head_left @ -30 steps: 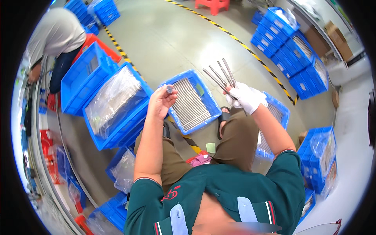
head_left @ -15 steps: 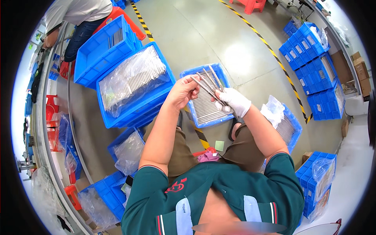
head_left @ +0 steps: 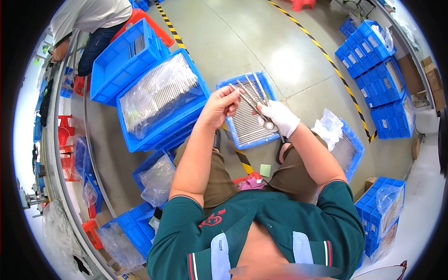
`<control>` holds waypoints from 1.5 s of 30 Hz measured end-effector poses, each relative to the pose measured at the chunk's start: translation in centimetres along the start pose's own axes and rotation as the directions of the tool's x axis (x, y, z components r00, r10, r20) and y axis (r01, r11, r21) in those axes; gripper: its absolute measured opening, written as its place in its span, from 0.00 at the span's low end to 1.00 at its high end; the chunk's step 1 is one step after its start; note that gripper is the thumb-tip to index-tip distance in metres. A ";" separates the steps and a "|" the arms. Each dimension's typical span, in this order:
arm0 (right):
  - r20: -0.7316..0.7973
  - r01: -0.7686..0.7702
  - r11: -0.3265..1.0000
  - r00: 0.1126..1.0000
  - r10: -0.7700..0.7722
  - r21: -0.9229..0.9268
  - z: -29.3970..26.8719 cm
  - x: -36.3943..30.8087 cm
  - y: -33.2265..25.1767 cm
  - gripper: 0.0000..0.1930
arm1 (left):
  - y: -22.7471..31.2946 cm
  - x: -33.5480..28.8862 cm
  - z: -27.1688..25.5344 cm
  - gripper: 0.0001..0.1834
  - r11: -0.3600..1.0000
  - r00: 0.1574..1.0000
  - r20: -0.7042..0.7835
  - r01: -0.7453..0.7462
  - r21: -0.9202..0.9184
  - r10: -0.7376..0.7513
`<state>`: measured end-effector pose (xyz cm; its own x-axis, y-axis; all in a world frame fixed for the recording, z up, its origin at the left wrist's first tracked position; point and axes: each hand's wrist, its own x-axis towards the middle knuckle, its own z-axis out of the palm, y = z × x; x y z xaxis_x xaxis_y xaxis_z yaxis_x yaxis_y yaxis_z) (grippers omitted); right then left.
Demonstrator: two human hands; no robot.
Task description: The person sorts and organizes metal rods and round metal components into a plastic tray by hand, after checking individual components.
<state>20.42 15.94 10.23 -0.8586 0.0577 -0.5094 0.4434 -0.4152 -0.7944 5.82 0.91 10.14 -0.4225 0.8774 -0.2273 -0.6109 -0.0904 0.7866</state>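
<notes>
Several thin metal rods (head_left: 261, 87) fan out from my right hand (head_left: 280, 119), which wears a white glove and is closed around their lower part. My bare left hand (head_left: 220, 107) pinches the upper end of one rod, on the left side of the fan. Both hands are over a blue crate (head_left: 236, 143) on the floor in front of me, filled with rows of similar rods. Its middle is partly hidden by my hands and the held rods.
Stacked blue crates (head_left: 161, 143) with plastic-covered rods stand at my left. Another crate of rods (head_left: 358, 148) with a white plastic bag (head_left: 328, 129) is by my right knee. More crates (head_left: 380, 86) are stacked far right. A person (head_left: 100, 18) works at upper left.
My hands stay nearly in place, still on the rods. The rods' spread has shifted slightly, and the whole view has moved a little.
</notes>
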 end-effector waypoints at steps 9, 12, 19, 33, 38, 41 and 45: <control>-0.138 0.029 0.990 0.989 -0.049 -0.140 -0.1 -0.2 0.0 0.14 | 1.6 -0.1 -3.2 0.13 0.878 0.754 -0.463 -0.459 0.137 0.467; 0.219 0.065 0.997 0.973 -0.070 0.033 -0.5 -0.8 -0.2 0.18 | 2.4 -0.8 -3.7 0.13 0.854 0.738 -0.436 -0.485 0.188 0.515; 0.554 -0.197 0.950 0.832 0.033 0.240 1.6 -0.4 2.3 0.26 | 0.1 -0.8 0.3 0.12 0.947 0.961 -0.004 -0.272 0.173 0.277; 0.478 -0.141 0.987 0.874 0.085 0.081 1.9 -0.3 1.6 0.26 | 0.1 -0.2 0.4 0.15 0.930 0.967 0.027 -0.252 0.267 0.254; 0.613 -0.191 0.960 0.789 0.026 0.205 1.1 0.1 1.9 0.24 | 0.1 -0.6 1.6 0.12 0.929 0.980 0.033 -0.197 0.314 0.197; 0.626 -0.232 0.935 0.780 0.014 0.268 1.6 0.3 1.9 0.21 | -0.2 -0.2 0.9 0.10 0.917 0.961 -0.014 -0.259 0.304 0.276; 0.645 -0.199 0.958 0.764 0.020 0.207 1.2 -0.4 1.6 0.15 | 1.6 -0.4 -1.7 0.08 0.873 0.847 -0.247 -0.409 0.265 0.471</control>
<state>21.12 14.17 9.55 -0.8130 -0.5500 -0.1909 0.5426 -0.5969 -0.5911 3.87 -0.36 10.48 -0.8110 0.5840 0.0361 -0.1837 -0.3128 0.9319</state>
